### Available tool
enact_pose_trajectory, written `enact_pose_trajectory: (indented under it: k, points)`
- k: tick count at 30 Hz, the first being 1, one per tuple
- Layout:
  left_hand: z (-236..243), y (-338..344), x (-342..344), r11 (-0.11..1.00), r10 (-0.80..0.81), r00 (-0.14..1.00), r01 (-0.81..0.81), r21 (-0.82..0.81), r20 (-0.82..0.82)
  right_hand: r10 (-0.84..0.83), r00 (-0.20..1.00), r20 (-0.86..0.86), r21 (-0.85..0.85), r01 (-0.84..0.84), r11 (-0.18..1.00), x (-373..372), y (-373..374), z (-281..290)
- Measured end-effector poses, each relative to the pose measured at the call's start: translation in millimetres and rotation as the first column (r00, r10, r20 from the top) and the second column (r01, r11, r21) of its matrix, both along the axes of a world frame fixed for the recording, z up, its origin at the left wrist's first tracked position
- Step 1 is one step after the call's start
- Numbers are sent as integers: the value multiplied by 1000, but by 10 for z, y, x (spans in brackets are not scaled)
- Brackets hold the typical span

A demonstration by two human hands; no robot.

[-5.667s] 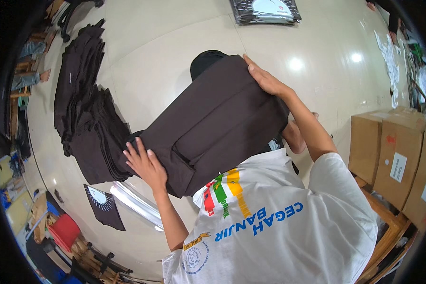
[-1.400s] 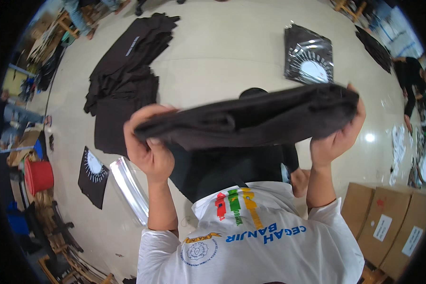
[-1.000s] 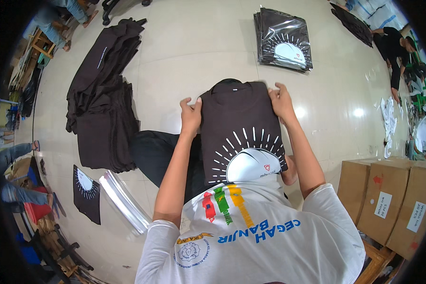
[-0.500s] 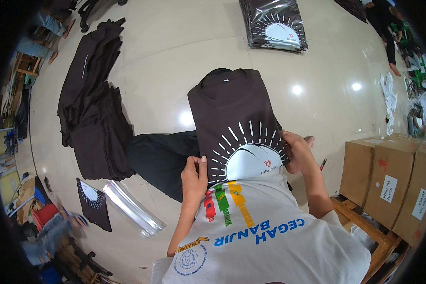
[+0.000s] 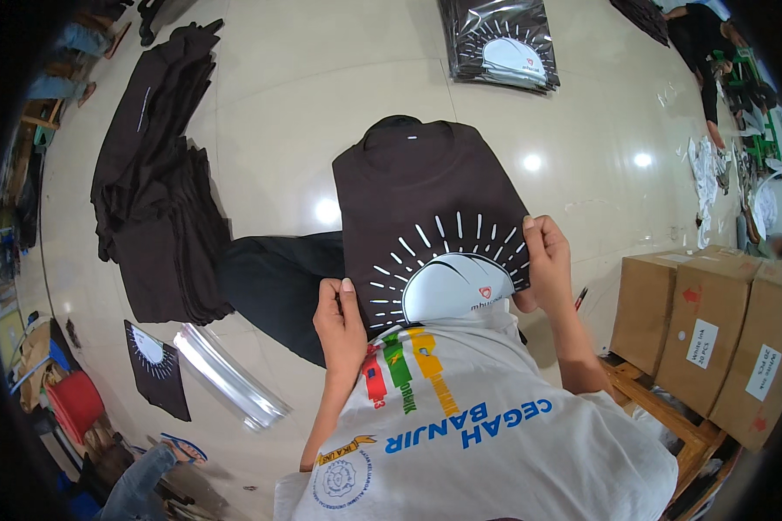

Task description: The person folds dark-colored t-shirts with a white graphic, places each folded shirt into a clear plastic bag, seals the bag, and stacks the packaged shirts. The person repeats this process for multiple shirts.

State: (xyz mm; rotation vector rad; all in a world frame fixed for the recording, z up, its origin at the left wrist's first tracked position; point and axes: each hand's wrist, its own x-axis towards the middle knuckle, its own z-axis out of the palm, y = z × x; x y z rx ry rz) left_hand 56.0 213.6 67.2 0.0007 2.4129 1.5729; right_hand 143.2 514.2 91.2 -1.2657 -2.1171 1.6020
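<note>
A folded dark brown T-shirt (image 5: 408, 195) with a white helmet-and-rays print lies in front of me, neck opening at the far end. My left hand (image 5: 340, 326) pinches its left edge between thumb and fingers. On the opposite edge, my right hand (image 5: 546, 260) grips the shirt, thumb on top. The shirt's near edge meets my white top (image 5: 495, 373). Left of me on the floor are a tall pile of dark shirts (image 5: 161, 208), a small folded printed piece (image 5: 155, 369) and a stack of clear plastic sleeves (image 5: 230, 373).
Plastic-wrapped printed shirts (image 5: 500, 52) are stacked on the floor ahead. Labelled cardboard boxes (image 5: 704, 326) stand at the right beside a wooden frame (image 5: 660, 408). Another person (image 5: 708, 52) bends at the far right. A jeans-clad leg with a sandalled foot (image 5: 161, 473) shows at lower left.
The shirt is pulled flatter and wider between my hands, its right edge straighter. The view has shifted slightly. At lower left, the other person's leg and foot have moved.
</note>
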Motion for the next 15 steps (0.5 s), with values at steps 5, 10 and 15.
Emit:
enact_pose_trajectory:
  k: [5, 10, 15]
  points:
    - [-143, 33, 25, 993, -13, 995, 24, -118, 100, 152, 942, 298, 692, -323, 645, 193, -84, -417]
    - [-61, 15, -8, 984, -37, 964, 81, -158, 262, 83, 991, 101, 169, -99, 981, 249, -335, -109]
    - [-152, -59, -47, 949, -138, 945, 212, -233, 296, 7, 999, -33, 151, -1, 988, 397, -378, -103]
